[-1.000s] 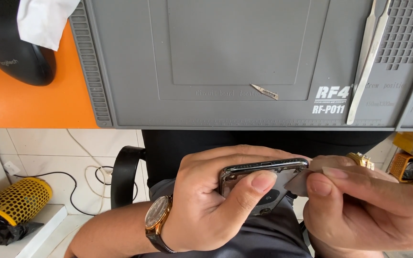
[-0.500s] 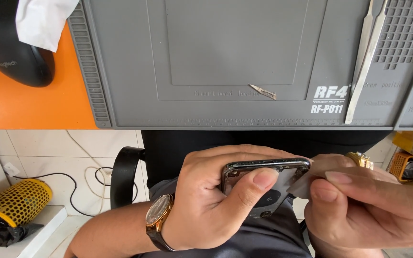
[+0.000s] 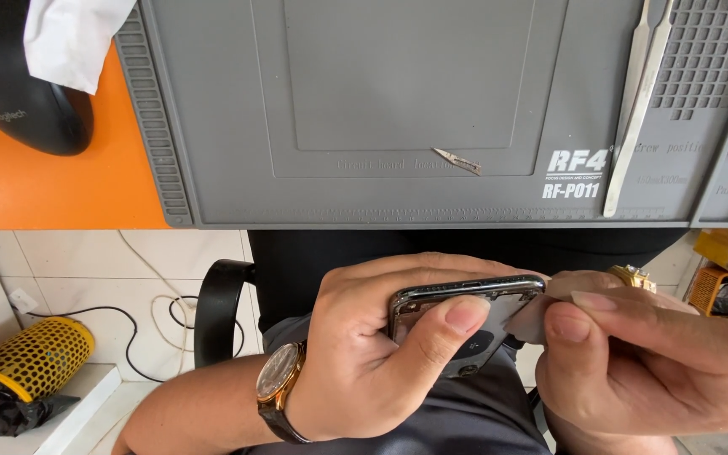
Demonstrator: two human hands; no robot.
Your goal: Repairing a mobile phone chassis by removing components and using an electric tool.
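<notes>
1. While our left hand (image 3: 372, 354) wraps around a dark phone frame (image 3: 465, 316) down at six o'clock in the head view, the thumb presses flat on its open face and the fingers curl behind it, so that hand is clamped on the frame.
2. Our right hand (image 3: 650, 362) comes in from four o'clock, thumb and forefinger pressed together on a thin pale pick (image 3: 526, 318) whose tip sits against the frame's right edge.
3. We hold the frame over our lap, just below the near edge of the grey work mat (image 3: 212, 126), not on it.
4. On the mat at twelve o'clock lies a small metal blade (image 3: 457, 160); at two o'clock two long pale pry tools (image 3: 634, 101) lie side by side.
5. At ten o'clock a black mouse (image 3: 23, 105) sits on the orange desk (image 3: 52, 194), with a white cloth (image 3: 73, 42) draped over it.
6. A gold wristwatch (image 3: 280, 383) rides our left wrist.
7. Down at eight o'clock a yellow mesh cylinder (image 3: 40, 354) lies on the floor.
</notes>
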